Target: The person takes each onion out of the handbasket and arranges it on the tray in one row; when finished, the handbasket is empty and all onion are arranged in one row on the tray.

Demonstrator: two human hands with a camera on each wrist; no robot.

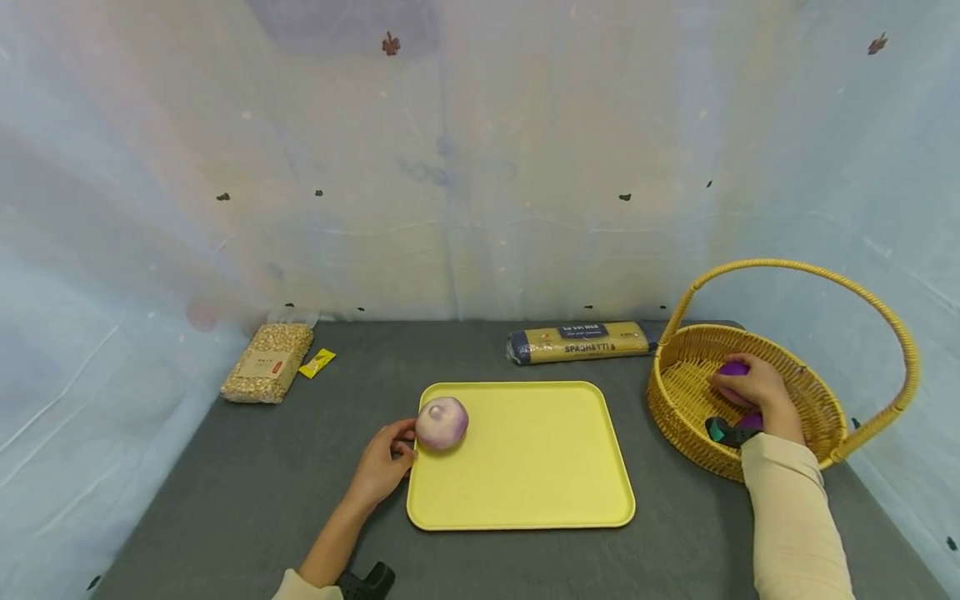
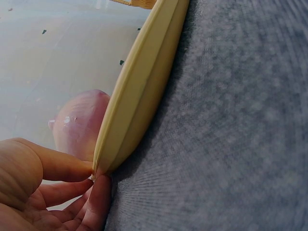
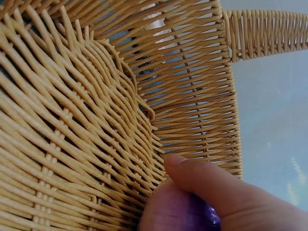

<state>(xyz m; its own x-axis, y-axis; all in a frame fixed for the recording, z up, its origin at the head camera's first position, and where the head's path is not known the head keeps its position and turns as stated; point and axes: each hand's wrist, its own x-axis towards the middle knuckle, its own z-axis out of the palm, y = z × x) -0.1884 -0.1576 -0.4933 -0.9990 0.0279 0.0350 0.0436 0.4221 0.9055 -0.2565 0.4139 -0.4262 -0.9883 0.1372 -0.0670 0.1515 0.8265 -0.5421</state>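
Observation:
My left hand [image 1: 382, 467] pinches the left edge of a yellow tray [image 1: 525, 458], thumb on the rim and fingers beneath, as the left wrist view shows. A pale purple onion [image 1: 442, 423] sits on the tray close to those fingertips. Inside a wicker basket [image 1: 682, 429], my right hand [image 1: 759, 387] grips a rounded purple vegetable [image 3: 175, 209]; its thumb lies over the top. Much of that vegetable is hidden by the hand, so I cannot tell its kind. Another bit of purple [image 1: 750, 421] shows by the right wrist.
The basket's tall handle [image 1: 795, 265] arches above its right side. A spaghetti pack [image 1: 581, 342] lies behind the tray. At the back left are a bag of beige beans or grains [image 1: 268, 364] and a small yellow packet [image 1: 317, 363]. Pale sheeting [image 1: 480, 208] hangs behind the dark table.

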